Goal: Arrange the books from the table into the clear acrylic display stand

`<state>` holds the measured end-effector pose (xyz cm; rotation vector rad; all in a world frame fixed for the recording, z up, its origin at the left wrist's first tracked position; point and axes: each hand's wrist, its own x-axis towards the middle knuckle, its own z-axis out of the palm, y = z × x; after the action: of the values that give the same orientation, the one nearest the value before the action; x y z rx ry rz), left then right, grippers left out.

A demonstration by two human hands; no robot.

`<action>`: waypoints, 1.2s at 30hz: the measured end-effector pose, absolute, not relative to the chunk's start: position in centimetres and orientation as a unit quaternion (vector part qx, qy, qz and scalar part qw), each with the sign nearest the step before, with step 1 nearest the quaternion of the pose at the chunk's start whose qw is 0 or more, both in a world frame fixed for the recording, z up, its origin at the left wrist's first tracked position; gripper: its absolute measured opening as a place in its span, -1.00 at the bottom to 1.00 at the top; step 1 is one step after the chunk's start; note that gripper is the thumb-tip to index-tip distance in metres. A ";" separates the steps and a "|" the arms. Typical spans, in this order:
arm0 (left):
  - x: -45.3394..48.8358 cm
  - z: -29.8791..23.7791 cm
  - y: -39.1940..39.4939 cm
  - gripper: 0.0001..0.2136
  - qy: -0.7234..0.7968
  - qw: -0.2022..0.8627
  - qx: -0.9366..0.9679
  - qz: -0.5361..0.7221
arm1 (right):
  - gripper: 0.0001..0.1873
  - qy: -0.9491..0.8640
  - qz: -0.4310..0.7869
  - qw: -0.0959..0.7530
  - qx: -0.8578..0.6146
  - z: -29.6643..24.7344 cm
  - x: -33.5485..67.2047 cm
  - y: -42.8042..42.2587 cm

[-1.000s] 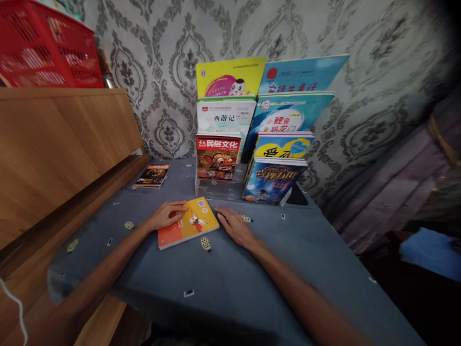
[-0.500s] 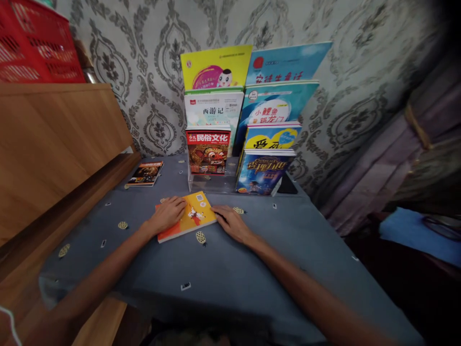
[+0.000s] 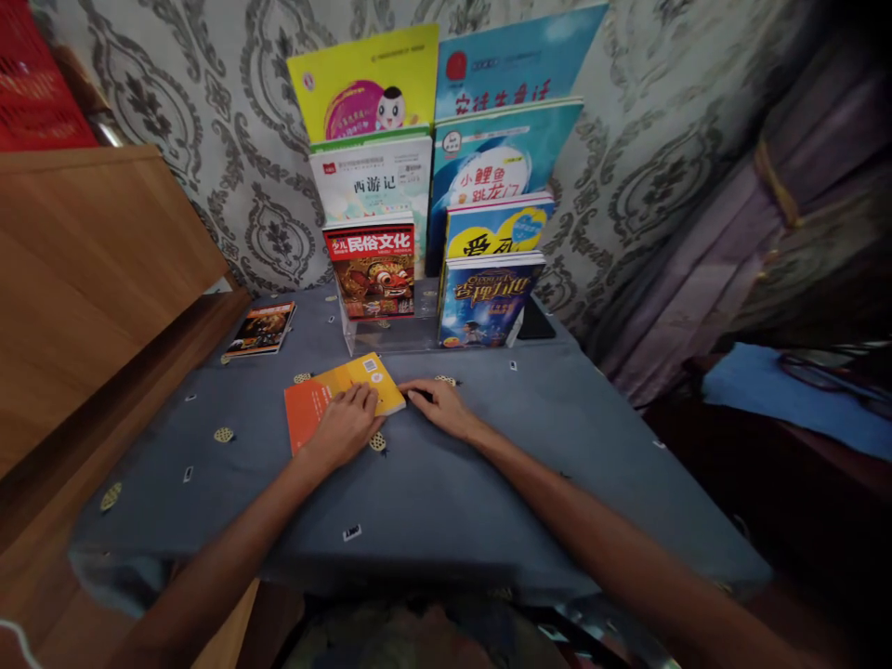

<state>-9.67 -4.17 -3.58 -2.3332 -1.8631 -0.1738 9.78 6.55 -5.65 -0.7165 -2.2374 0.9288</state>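
An orange and yellow book (image 3: 317,400) lies flat on the grey-blue tablecloth (image 3: 452,474). My left hand (image 3: 347,426) rests on the book's near right part, fingers stretched out flat over the cover. My right hand (image 3: 439,406) lies on the cloth at the book's right edge, fingers extended and touching that edge. Behind the book stands a clear tiered rack (image 3: 380,334) filled with several upright picture books (image 3: 432,186).
A dark book (image 3: 261,328) lies flat at the far left of the table. A wooden cabinet (image 3: 90,269) runs along the left with a red basket (image 3: 32,93) on top. Purple curtain (image 3: 697,279) and a blue item (image 3: 787,400) fill the right.
My left hand slid rightward across the book's cover toward its near right corner. The right hand stayed at the book's right edge. The camera view shifted, moving the scene left and up.
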 end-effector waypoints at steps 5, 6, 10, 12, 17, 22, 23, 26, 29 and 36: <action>-9.8 -3.6 -4.1 -0.58 -0.611 0.080 -0.786 -0.048 | -0.63 -0.832 0.379 0.316 -0.254 -5.5 9.8 6.5; -9.8 -3.5 -4.1 -0.58 -0.610 0.083 -0.787 -0.042 | -0.63 -0.830 0.381 0.317 -0.255 -5.5 9.7 6.5; -9.7 -2.9 -4.1 -0.60 -0.605 0.089 -0.791 -0.035 | -0.62 -0.823 0.387 0.322 -0.264 -5.5 9.6 6.4; -9.7 -2.7 -4.0 -0.62 -0.603 0.083 -0.792 -0.043 | -0.60 -0.818 0.392 0.329 -0.264 -5.6 9.6 6.4; -9.7 -2.0 -3.9 -0.66 -0.605 0.062 -0.793 -0.034 | -0.55 -0.807 0.408 0.351 -0.245 -5.8 9.6 6.3; -9.4 -0.6 -3.9 -0.71 -0.611 0.053 -0.790 -0.012 | -0.55 -0.794 0.429 0.350 -0.253 -5.7 9.7 6.2; -9.4 -0.4 -3.9 -0.72 -0.611 0.050 -0.790 -0.005 | -0.55 -0.792 0.433 0.348 -0.255 -5.7 9.7 6.2; -9.2 0.1 -3.9 -0.71 -0.614 0.036 -0.788 0.000 | -0.52 -0.787 0.442 0.347 -0.255 -5.5 9.7 6.0; -9.2 0.3 -3.9 -0.69 -0.613 0.025 -0.790 -0.011 | -0.50 -0.789 0.434 0.350 -0.259 -5.2 9.7 5.9; -8.9 1.1 -4.1 -0.71 -0.609 0.058 -0.790 0.032 | -0.51 -0.800 0.407 0.361 -0.254 -4.8 9.9 5.7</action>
<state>-8.88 -4.05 1.10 -2.3954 -1.8459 0.0958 9.90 5.65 -4.83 -0.6548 -2.0599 1.0476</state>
